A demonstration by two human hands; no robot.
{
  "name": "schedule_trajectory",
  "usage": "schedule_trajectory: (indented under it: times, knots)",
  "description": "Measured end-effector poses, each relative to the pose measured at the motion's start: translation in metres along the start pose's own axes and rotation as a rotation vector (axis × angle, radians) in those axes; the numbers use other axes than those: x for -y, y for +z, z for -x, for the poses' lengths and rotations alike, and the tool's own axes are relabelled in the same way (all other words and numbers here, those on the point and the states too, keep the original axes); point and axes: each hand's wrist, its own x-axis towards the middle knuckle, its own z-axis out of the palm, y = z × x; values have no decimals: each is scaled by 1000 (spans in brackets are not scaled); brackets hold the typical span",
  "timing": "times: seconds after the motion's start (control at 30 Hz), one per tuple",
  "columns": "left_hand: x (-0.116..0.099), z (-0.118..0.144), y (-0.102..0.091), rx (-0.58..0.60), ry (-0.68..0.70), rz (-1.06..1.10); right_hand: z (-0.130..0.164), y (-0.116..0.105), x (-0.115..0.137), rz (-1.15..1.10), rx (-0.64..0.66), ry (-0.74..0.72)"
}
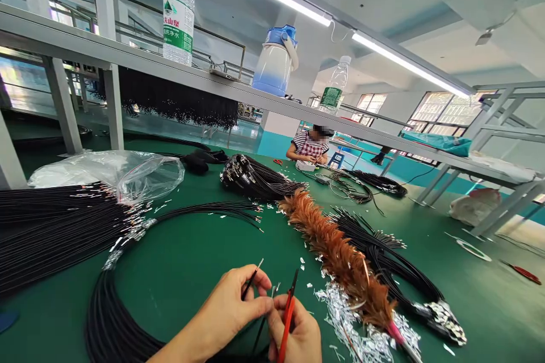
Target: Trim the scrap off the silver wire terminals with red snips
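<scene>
Workbench (191,261) green, wire-strewn; left hand (230,306) grip pinches wire (252,279), right hand (298,334) clasps snips (288,312).

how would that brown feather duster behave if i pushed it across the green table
The brown feather duster would probably slide easily and feel light: its fluffy plumes look soft and should flatten. It might drag along the silver scraps beside it.

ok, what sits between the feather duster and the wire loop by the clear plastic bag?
Head view: bare green mat with scattered silver scraps between feather duster and wire loop.
</scene>
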Motion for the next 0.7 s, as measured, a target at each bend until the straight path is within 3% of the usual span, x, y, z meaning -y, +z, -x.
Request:
schedule_trajectory:
  times: [0.2, 0.4, 0.57, 0.7]
  knots:
    - [2, 0, 7, -41, -28, 24, 1, 2, -14, 199, -70, -74]
    - [5, -1, 8, -75, 4, -14, 4, 4, -7, 25, -30, -3]
    - [6, 3, 12, -81, 158, -144, 3, 0, 6, -192, 65, 120]
    - [9, 3, 14, -53, 370, -284, -4, -9, 7, -285, 266, 174]
